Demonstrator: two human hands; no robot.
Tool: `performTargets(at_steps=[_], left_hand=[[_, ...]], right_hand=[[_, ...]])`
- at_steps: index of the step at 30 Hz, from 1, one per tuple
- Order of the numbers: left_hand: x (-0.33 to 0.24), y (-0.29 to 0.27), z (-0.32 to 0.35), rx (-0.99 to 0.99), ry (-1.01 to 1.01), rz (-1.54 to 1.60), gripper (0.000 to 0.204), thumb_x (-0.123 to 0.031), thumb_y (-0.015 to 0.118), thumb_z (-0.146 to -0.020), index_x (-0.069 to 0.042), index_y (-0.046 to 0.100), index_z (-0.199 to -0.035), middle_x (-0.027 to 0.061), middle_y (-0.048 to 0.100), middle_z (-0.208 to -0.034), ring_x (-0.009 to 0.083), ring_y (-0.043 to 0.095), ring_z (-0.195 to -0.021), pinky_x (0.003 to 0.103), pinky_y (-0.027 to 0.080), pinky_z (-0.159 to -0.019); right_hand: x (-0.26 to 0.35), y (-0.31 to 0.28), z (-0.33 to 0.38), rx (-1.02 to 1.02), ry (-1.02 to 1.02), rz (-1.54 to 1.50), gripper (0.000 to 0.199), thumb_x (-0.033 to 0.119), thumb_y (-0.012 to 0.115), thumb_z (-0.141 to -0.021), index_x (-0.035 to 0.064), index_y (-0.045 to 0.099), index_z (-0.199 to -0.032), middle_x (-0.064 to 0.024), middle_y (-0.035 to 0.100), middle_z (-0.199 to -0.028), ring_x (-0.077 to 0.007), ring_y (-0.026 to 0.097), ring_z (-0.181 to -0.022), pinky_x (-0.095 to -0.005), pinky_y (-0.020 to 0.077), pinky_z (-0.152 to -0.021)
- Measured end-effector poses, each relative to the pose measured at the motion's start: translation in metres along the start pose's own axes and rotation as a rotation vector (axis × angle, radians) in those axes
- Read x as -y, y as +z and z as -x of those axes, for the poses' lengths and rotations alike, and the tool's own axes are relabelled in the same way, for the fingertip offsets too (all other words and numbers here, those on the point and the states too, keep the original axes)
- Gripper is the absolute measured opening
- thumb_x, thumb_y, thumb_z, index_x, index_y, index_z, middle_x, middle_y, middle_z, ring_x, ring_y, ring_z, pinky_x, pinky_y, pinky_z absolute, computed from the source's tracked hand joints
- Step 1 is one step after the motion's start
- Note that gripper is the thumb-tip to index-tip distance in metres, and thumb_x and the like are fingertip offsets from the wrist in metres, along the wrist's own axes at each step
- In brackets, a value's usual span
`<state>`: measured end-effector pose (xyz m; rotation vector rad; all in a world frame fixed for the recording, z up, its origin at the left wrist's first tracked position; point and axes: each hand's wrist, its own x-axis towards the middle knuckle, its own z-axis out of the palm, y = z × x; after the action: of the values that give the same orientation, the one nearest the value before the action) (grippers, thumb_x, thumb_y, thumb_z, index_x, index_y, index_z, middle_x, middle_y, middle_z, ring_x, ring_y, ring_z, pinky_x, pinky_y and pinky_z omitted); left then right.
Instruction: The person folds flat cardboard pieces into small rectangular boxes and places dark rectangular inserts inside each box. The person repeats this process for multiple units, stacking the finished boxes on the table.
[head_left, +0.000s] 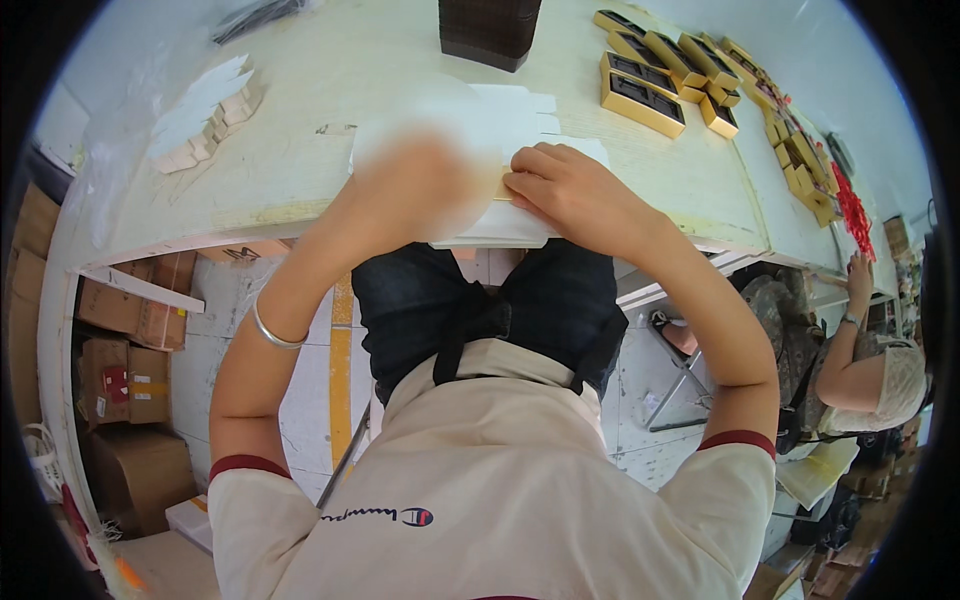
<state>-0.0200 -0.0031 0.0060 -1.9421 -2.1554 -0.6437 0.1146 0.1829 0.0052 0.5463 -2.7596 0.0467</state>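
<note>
Head view is showing the right hand (560, 185) pressing curled fingers (525, 185) onto white card (500, 225) mid-frame; the blurred left hand (420, 185) has a grip I cannot tell.

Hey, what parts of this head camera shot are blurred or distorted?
Head view: the left hand is a soft blur over the flat white card sheet; the right hand is sharp; the pale wooden table edge bows from fisheye; dark vignette rings the corners.
</note>
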Motion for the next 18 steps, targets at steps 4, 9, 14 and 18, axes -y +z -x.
performTargets(at_steps=[4,9,14,18], left_hand=[[0.016,0.009,0.002,-0.047,0.177,-0.087,0.016,-0.015,0.063,-0.082,-0.001,0.064,-0.088,0.0078,0.058,-0.087,0.0237,0.056,-0.084,0.033,0.049,-0.074],[0.014,0.006,-0.002,-0.039,0.279,-0.197,0.013,-0.017,0.061,-0.084,-0.004,0.062,-0.086,0.0068,0.057,-0.084,0.0239,0.057,-0.082,0.032,0.05,-0.071],[0.02,-0.002,-0.007,0.084,0.189,-0.148,0.015,-0.018,0.062,-0.083,-0.004,0.062,-0.088,0.0062,0.058,-0.086,0.023,0.058,-0.082,0.032,0.05,-0.072],[0.033,0.008,-0.005,-0.042,0.243,-0.17,0.016,-0.02,0.063,-0.083,-0.004,0.062,-0.086,0.006,0.059,-0.085,0.0223,0.058,-0.082,0.033,0.049,-0.072]], right_hand=[[-0.002,0.0,-0.009,0.005,-0.047,0.038,0.01,0.01,0.058,-0.081,0.0002,0.059,-0.08,-0.0117,0.055,-0.085,-0.0258,0.057,-0.083,-0.0347,0.0484,-0.076],[-0.001,0.001,-0.018,0.07,-0.01,0.029,0.01,0.011,0.058,-0.08,0.0001,0.059,-0.08,-0.0127,0.056,-0.083,-0.0269,0.058,-0.082,-0.0357,0.0488,-0.077],[-0.015,0.009,-0.015,0.07,0.072,-0.047,0.014,0.012,0.061,-0.083,0.0001,0.057,-0.089,-0.0125,0.056,-0.085,-0.0297,0.056,-0.083,-0.0367,0.0481,-0.072],[-0.008,-0.012,-0.017,0.133,0.207,-0.284,0.015,0.012,0.062,-0.083,0.0008,0.057,-0.092,-0.0115,0.056,-0.086,-0.0293,0.057,-0.083,-0.0366,0.0479,-0.072]])
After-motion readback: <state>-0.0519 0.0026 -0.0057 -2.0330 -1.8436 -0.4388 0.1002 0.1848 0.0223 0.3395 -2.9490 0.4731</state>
